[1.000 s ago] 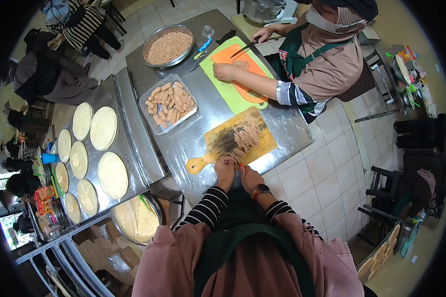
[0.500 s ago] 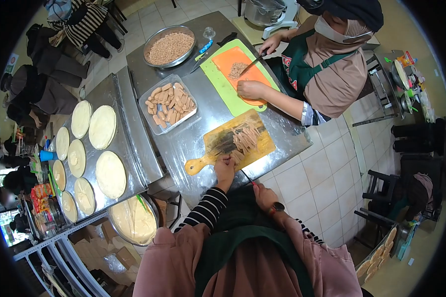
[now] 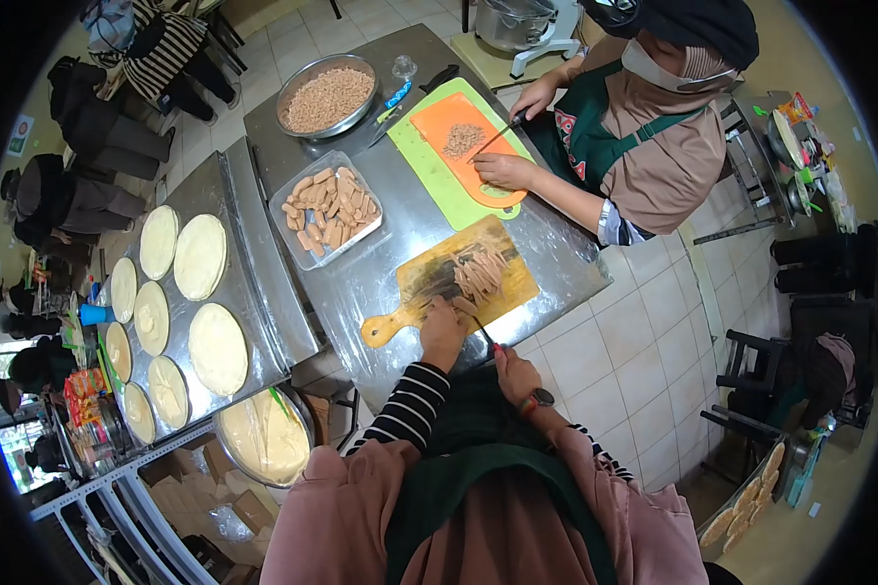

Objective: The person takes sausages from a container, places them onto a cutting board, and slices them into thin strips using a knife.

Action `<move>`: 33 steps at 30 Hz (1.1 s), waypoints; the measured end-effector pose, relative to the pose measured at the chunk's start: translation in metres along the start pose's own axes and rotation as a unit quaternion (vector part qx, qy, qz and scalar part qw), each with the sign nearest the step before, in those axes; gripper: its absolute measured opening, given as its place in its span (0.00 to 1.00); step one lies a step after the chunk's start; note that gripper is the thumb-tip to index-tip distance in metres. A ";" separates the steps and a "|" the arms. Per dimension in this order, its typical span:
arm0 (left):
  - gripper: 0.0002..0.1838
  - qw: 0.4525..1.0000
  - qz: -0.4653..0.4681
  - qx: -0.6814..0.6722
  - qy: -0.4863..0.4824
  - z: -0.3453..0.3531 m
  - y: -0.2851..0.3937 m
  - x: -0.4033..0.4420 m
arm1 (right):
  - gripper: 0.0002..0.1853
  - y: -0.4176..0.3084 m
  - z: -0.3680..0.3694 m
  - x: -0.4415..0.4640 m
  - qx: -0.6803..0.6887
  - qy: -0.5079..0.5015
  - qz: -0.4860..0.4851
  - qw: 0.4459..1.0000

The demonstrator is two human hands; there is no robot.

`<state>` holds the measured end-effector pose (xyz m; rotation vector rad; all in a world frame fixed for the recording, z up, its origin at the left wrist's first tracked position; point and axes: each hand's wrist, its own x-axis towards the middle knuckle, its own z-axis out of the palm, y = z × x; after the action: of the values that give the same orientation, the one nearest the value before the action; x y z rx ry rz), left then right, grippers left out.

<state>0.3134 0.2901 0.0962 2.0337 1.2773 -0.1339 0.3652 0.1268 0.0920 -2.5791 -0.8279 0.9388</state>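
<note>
My left hand [image 3: 443, 333] is closed at the near edge of a wooden cutting board [image 3: 519, 285], its fingertips on a sausage piece [image 3: 465, 306]. My right hand [image 3: 517, 376] grips a knife [image 3: 485, 332] by its red handle. The dark blade reaches up to the board's near edge, close beside the sausage piece and my left fingertips. Thin sausage strips [image 3: 480, 273] lie in a pile on the board, just beyond my left hand.
Across the table a co-worker [image 3: 654, 146] holds a knife over chopped meat on an orange board [image 3: 434, 122]. Sausages fill a clear plastic tub [image 3: 312, 255]; a metal bowl [image 3: 289, 119] contains chopped pieces. Round flat doughs [image 3: 218, 348] lie on the left table.
My right hand has moved the knife slightly up and left, bringing the blade to the sausage piece. My left hand stays nearly in place. The co-worker's knife hand has shifted slightly.
</note>
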 end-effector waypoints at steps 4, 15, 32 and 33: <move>0.25 0.997 0.061 -0.029 0.026 0.001 -0.018 -0.002 | 0.23 -0.012 0.006 0.010 -0.007 -0.033 -0.029 0.999; 0.06 0.939 -0.054 -0.323 0.100 0.024 -0.037 -0.005 | 0.20 -0.029 0.016 0.018 -0.001 -0.028 -0.036 0.999; 0.08 0.945 -0.044 -0.305 0.111 0.024 -0.035 -0.005 | 0.18 -0.029 0.016 0.012 -0.030 -0.002 -0.063 0.998; 0.08 0.945 -0.044 -0.304 0.111 0.026 -0.037 -0.004 | 0.18 -0.029 0.015 0.012 -0.031 -0.007 -0.059 0.998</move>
<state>0.2886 0.2807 0.0599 1.4847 1.3372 0.4160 0.3507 0.1584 0.0871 -2.5465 -1.0171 0.9097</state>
